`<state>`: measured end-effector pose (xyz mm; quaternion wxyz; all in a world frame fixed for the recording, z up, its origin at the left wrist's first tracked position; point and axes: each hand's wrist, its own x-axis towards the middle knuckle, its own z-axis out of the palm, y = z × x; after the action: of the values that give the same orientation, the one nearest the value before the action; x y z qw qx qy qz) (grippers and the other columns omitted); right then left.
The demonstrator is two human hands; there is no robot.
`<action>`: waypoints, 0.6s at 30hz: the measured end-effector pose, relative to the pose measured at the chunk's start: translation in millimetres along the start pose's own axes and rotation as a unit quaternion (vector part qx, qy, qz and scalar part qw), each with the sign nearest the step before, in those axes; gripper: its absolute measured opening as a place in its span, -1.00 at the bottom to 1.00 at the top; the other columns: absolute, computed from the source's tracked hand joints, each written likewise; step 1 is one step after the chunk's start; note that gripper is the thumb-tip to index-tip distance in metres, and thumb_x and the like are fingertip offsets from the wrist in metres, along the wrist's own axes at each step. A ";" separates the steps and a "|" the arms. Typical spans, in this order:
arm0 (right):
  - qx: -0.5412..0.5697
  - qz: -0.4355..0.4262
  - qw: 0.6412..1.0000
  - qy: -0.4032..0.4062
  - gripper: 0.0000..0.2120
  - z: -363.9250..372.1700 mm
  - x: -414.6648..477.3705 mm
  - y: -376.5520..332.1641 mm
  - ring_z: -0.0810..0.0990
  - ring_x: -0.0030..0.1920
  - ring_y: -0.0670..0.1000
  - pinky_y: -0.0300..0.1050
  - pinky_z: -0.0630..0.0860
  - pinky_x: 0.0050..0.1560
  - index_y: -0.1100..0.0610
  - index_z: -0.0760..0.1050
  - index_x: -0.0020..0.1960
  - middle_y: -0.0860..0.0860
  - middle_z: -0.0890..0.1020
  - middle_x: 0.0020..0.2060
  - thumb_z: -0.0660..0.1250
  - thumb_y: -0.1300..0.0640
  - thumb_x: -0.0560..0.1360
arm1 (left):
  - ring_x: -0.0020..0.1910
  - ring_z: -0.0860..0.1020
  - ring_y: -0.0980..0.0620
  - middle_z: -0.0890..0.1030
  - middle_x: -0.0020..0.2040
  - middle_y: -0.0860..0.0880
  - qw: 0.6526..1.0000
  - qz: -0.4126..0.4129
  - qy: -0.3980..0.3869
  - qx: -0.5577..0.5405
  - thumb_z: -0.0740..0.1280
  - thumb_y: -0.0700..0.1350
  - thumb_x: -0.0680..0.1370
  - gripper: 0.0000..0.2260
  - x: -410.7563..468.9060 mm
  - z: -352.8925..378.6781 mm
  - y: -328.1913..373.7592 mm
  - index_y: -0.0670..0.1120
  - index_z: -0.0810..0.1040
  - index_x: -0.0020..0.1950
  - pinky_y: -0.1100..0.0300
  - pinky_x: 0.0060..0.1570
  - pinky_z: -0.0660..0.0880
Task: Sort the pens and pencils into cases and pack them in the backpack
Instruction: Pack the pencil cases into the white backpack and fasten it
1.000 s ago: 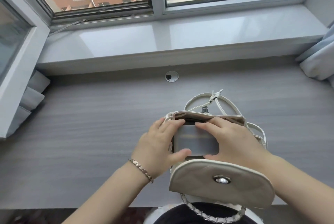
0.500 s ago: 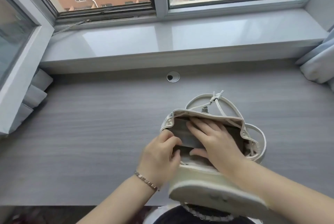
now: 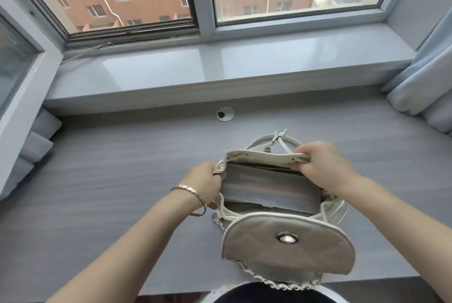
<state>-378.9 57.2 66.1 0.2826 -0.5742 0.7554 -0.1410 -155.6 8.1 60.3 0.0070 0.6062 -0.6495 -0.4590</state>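
Note:
A small cream quilted backpack (image 3: 288,249) stands on the grey desk near its front edge, its round flap folded toward me. A shiny silver-grey pencil case (image 3: 271,186) lies inside the open mouth, filling most of it. My left hand (image 3: 206,181) grips the left rim of the opening. My right hand (image 3: 322,163) pinches the far right rim by an eyelet, and together they hold the mouth spread wide. No loose pens or pencils are in sight.
The grey wood-grain desk (image 3: 110,192) runs under a pale window sill (image 3: 195,70). A round cable grommet (image 3: 225,114) sits behind the backpack. Light curtains (image 3: 425,87) hang at the right, and folded grey panels (image 3: 36,141) stand at the left.
Both hands left the case, which has sunk into the backpack, and moved out to the rim. The mouth is now pulled wider and the flap has dropped back toward me.

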 end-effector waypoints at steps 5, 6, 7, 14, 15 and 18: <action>0.030 -0.090 0.986 0.136 -0.92 -8.9 -4.0 -5.6 0.53 -0.22 0.08 -0.07 0.38 -0.22 0.13 0.65 -0.16 0.05 0.63 -0.33 0.39 0.25 0.42 | -0.17 0.61 -0.20 0.61 -0.13 -0.19 0.986 0.104 0.117 0.051 0.06 -0.31 0.55 -0.74 -11.5 -18.6 5.1 -0.09 0.51 -0.11 0.01 -0.16 0.58; 0.056 -0.125 0.975 0.176 -0.87 -9.7 -6.3 -6.9 0.57 -0.20 0.03 -0.11 0.43 -0.17 0.13 0.67 -0.12 0.01 0.68 -0.27 0.40 0.30 0.41 | -0.11 0.58 -0.19 0.63 -0.09 -0.17 0.977 0.131 0.158 0.058 0.07 -0.31 0.54 -0.69 -15.9 -20.2 5.8 -0.04 0.54 0.06 0.07 -0.14 0.54; 0.075 -0.157 0.962 0.210 -0.82 -8.0 -7.9 -7.6 0.59 -0.16 -0.05 -0.23 0.45 -0.12 0.15 0.67 -0.08 -0.04 0.68 -0.21 0.39 0.36 0.39 | -0.05 0.56 -0.20 0.63 -0.02 -0.17 0.968 0.148 0.191 0.066 0.08 -0.32 0.54 -0.61 -19.1 -18.7 4.9 -0.01 0.47 0.26 0.11 -0.13 0.49; 0.056 -0.196 0.959 0.196 -0.55 49.3 -7.9 14.6 0.63 -0.02 0.00 -0.37 0.49 -0.06 0.17 0.65 -0.16 -0.01 0.69 -0.11 0.17 0.47 0.11 | 0.10 0.52 -0.01 0.39 0.38 -0.16 0.978 0.141 0.143 0.050 0.15 -0.36 0.51 -0.29 -12.3 43.6 -54.1 0.24 -0.12 0.39 0.40 -0.15 0.28; 0.025 -0.194 0.963 0.184 -0.53 54.9 -11.0 19.1 0.61 -0.05 -0.02 -0.28 0.53 -0.20 0.12 0.63 -0.16 -0.02 0.69 -0.12 0.16 0.44 0.06 | 0.09 0.55 0.01 0.34 0.42 -0.14 0.981 0.141 0.126 0.053 0.17 -0.33 0.51 -0.24 -12.6 51.7 -64.9 0.34 -0.17 0.35 0.36 -0.13 0.34; -0.058 -0.180 0.977 0.103 -0.50 66.0 -18.2 26.9 0.51 0.07 0.05 -0.25 0.39 -0.05 0.04 0.54 0.03 -0.02 0.55 0.06 0.24 0.20 0.09 | 0.16 0.54 -0.14 0.24 0.48 -0.10 0.978 0.151 0.100 0.101 0.19 -0.25 0.49 -0.17 -8.6 63.3 -89.4 0.54 -0.28 0.24 0.10 -0.02 0.51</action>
<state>-357.8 89.9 3.6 0.1400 -0.6984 0.6717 -0.2037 -119.3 66.0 -25.7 0.0804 0.5417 -0.7724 -0.3218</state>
